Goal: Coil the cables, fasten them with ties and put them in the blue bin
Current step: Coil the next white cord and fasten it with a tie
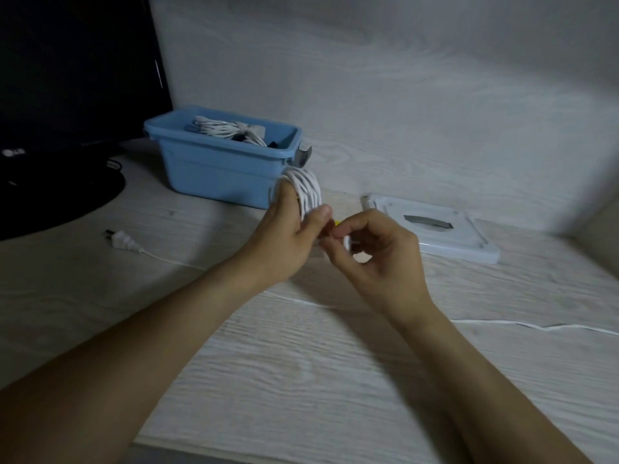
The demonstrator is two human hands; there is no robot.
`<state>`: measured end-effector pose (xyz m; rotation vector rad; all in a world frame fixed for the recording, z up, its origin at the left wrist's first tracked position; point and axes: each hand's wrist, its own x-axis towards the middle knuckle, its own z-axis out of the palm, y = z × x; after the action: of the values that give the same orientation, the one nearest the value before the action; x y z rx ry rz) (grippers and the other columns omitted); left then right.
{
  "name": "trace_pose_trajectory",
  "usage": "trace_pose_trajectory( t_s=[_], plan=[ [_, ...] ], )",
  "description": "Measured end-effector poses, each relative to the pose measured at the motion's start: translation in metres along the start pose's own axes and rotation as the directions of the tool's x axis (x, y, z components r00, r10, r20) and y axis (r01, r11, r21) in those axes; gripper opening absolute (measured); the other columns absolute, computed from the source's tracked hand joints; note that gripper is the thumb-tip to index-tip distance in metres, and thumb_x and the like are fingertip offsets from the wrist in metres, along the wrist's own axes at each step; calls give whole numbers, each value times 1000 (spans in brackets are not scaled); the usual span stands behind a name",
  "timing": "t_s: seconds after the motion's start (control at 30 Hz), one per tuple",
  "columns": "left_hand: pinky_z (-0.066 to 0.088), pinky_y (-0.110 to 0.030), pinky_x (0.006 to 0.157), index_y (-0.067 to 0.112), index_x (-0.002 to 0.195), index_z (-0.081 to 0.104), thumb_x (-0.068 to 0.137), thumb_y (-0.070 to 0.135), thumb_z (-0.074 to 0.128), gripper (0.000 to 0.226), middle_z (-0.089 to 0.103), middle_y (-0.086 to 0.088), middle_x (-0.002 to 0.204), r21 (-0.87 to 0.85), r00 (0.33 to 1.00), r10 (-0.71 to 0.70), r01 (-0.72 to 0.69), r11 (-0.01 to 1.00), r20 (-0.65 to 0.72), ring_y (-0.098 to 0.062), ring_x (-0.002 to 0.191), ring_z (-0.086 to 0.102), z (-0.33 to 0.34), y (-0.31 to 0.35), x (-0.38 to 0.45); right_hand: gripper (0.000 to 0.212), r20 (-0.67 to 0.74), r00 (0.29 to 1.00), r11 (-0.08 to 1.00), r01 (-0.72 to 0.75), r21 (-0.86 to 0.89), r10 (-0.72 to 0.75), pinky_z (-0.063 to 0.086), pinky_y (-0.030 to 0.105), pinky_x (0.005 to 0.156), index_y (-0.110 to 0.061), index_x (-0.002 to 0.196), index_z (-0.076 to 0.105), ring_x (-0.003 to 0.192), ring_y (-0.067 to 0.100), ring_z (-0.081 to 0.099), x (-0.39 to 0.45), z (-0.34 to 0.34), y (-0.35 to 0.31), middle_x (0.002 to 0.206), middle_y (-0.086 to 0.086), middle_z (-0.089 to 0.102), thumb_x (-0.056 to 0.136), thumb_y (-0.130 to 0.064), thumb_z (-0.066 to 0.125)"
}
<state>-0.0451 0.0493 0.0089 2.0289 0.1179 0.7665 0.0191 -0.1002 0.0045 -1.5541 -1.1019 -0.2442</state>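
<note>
Gripped in the left hand is a white coil, fingers curled round its loops and the thumb pressed on the near side; the coil stands in the air just in front of the bin. At the thumb, the right hand pinches something small and yellow, probably a tie, though it is too hidden to be sure. Its other fingers are curled, and whether they also hold cable cannot be told.

By the look of it the step in hand is fastening: the coil seems wound, and the tie is being brought to it. Next the tie would need to pass round all the loops and be closed while the left hand keeps them bunched, so that none springs loose. Then the bundle goes into the bin.

Counted: one blue bin, open, with at least one white bundle already inside and some dark items beside it that cannot be made out. One coil sits in the hand. One loose white cable trails across the table, with one plug lying at its left end; whether it belongs to the held coil cannot be told. One white lid lies to the right, and one dark monitor stands at the left.
</note>
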Motion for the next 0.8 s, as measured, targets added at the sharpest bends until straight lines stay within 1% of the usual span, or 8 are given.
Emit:
trace_pose_trajectory(
  t_s=[0.07,0.23,0.33,0.43,0.53,0.63,0.7,0.8],
  plan=[
    [51,-29,86,6,121,46,102,40,41,39,62,-6,107,-17,997,9,-7,1000,70,-9,96,61,1,4,-4,15,-39,999,999,13,52,-11,56,30,62,-4,89,67,66,13,70,0,-2,-4,82,6,71,81,-5,81],
    [47,-10,69,28,93,59,89,57,17,51,69,-4,93,-217,982,15,26,976,187,6,79,60,-5,33,-13,17,-87,994,992,80,98,-71,57,47,54,-9,95,64,67,21,73,-2,2,-13,86,7,71,85,-8,77],
    [44,-21,57,13,70,56,95,62,9,72,60,4,60,-207,966,12,44,977,260,-4,58,57,-3,29,-12,17,-144,984,994,109,29,-103,53,39,48,-12,85,64,57,19,66,-6,8,-16,75,2,69,81,-11,81],
    [38,-33,53,1,63,48,94,69,10,84,47,-20,55,-271,958,28,52,961,285,-22,52,47,0,21,-11,12,-175,944,952,247,-182,-279,44,20,57,-8,80,65,62,10,57,-11,16,-21,72,1,63,81,-10,76],
    [45,-46,63,-1,78,61,89,77,12,93,54,-32,71,-353,936,-13,145,924,352,-35,65,54,-1,17,-10,20,-171,914,888,290,-356,-367,42,26,78,-2,91,71,91,16,49,-6,19,-20,92,10,50,84,-21,70],
    [47,-44,85,-2,97,64,83,81,14,98,64,-26,90,-482,844,-54,356,801,534,-31,91,62,1,11,-6,34,21,932,882,349,-317,-361,46,39,82,-2,100,71,95,24,55,-1,11,-16,99,10,57,87,-34,68],
    [46,-32,65,0,85,58,82,82,13,94,56,-15,69,-506,798,-122,483,715,590,-21,65,56,1,9,-4,36,142,938,906,344,-247,-317,48,36,81,-1,103,68,94,23,59,-1,6,-11,100,11,61,87,-33,72],
    [19,-23,39,8,63,40,87,77,3,82,32,0,41,-443,766,-167,518,731,621,-10,32,26,0,7,-4,23,179,953,936,279,-215,-243,48,30,81,-4,100,66,94,23,59,-4,8,-5,101,9,58,91,-25,70]
  ],
)
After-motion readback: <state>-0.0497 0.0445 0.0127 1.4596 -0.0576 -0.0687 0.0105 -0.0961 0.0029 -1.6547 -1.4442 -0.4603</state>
